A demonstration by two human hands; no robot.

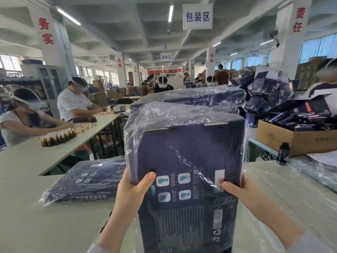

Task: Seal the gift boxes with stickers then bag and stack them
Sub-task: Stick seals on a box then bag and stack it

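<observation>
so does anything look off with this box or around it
Nothing looks damaged. The clear bag is loose and bunched over the top end of the gift box held by the left hand and right hand. At right, open boxes lie in a jumbled heap.

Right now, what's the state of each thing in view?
held gift box: closed, inside clear plastic, gripped at both sides.
left hand: gripping its left edge.
right hand: gripping its right edge.
flat box: bagged, lying flat.
rear box: bagged.
carton: open, filled.
bottle: upright.
</observation>
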